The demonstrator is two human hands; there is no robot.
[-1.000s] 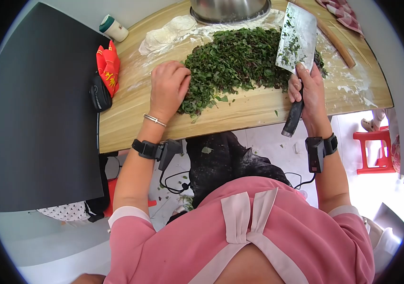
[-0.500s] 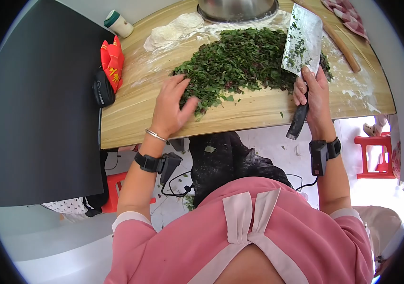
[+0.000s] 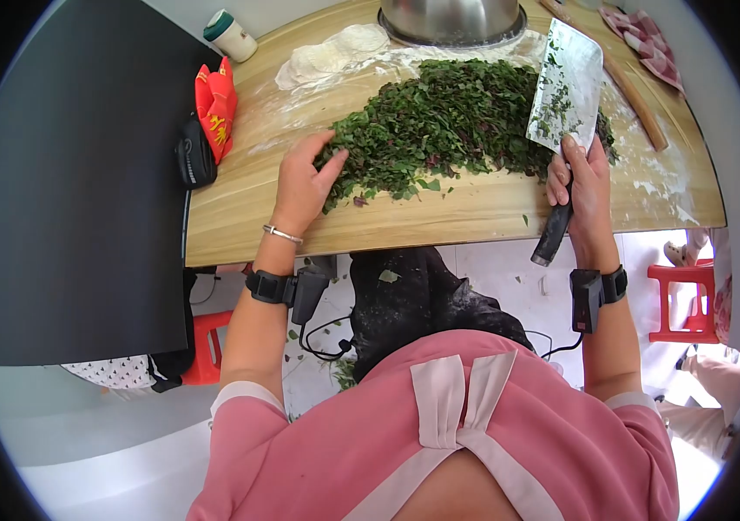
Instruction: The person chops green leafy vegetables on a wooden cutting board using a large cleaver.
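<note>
Upper centre of frame, light, loose chopped greens (image 3: 448,122) scatter easily; left hand (image 3: 303,184) rests spread against them, right hand (image 3: 585,178) clamps the cleaver (image 3: 566,91) by its handle.

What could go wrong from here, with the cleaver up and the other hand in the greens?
The left hand presses the edge of the chopped greens while the right hand holds the cleaver over the same pile, so a chop could catch the fingers. Bits near the board edge could drop to the floor.
</note>
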